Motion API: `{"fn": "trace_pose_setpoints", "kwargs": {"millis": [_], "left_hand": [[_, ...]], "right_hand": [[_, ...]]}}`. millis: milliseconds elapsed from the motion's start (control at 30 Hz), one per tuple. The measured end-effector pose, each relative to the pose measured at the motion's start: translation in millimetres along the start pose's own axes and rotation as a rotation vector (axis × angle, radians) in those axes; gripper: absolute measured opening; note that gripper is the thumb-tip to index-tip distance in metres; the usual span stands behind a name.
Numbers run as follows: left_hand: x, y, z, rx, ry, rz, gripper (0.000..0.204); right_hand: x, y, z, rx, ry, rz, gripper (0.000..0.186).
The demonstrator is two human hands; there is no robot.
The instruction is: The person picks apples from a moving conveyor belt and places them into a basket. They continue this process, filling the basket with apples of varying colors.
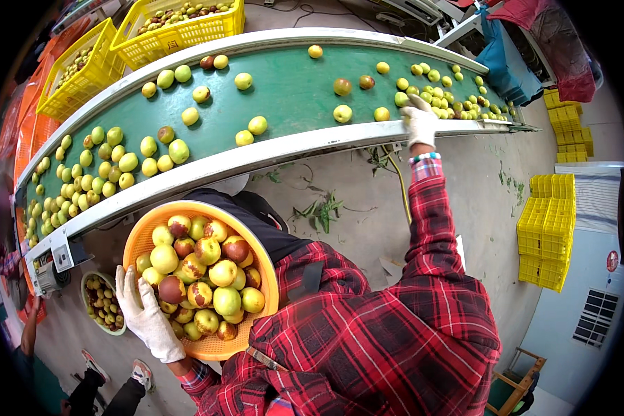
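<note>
Two white-gloved hands are seen. The left hand [149, 317] is laid against the left rim of an orange basket [142, 241], its fingers nearly straight and a little spread; no fruit is held by it. The right hand [421, 126] is stretched over the near rail [291, 143] toward the upper right of the frame, its fingers directed at the fruit there; their tips are partly hidden, so how far they are closed, and whether anything is gripped, cannot be told.

The basket, left of the frame's centre, is well filled with yellow-green and red-brown fruit [227, 301]. Red plaid sleeves [430, 225] are worn on both arms.

Across the upper half, a green belt [284, 93] is curved from the left edge to the upper right. Fruit is crowded at its left end and near the right hand, and thinly scattered between. A small pale basket [85, 305], also holding fruit, is seen at the lower left, below a motor [50, 276].

Yellow crates [208, 33] of fruit are set at the upper left. Leaves [324, 210] are strewn on the floor [492, 236], and yellow crates are stacked at the right. Another person's shoes [141, 373] are visible at the lower left.
</note>
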State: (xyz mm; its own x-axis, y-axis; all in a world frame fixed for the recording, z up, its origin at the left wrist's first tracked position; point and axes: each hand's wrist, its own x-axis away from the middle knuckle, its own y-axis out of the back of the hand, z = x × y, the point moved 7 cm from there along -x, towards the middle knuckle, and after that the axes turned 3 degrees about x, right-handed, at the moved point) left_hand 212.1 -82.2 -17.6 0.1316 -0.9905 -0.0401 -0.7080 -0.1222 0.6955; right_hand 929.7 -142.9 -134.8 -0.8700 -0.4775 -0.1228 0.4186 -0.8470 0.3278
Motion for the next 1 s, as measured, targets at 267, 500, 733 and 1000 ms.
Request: {"fn": "trace_pose_setpoints", "kwargs": {"millis": [267,500,733,1000], "left_hand": [[0.6,0.9,2.2,-0.018,-0.001,-0.009,0.037],[-1.0,-0.4,2.1,0.063,0.024,-0.001,0.034],[0.4,-1.5,4.0,0.103,0.037,0.007,0.035],[1.8,-3.0,1.7,0.078,0.017,0.010,0.035]], "right_hand": [[-53.9,1.0,6.0,1.045,0.161,0.230,0.042],[-60.7,-62.9,15.8,1.264,0.181,0.604,0.044],[-15.4,-104.0,52.6,0.951,0.290,0.527,0.049],[61.2,-117.6,53.0,-0.961,-0.609,0.826,0.047]]}}
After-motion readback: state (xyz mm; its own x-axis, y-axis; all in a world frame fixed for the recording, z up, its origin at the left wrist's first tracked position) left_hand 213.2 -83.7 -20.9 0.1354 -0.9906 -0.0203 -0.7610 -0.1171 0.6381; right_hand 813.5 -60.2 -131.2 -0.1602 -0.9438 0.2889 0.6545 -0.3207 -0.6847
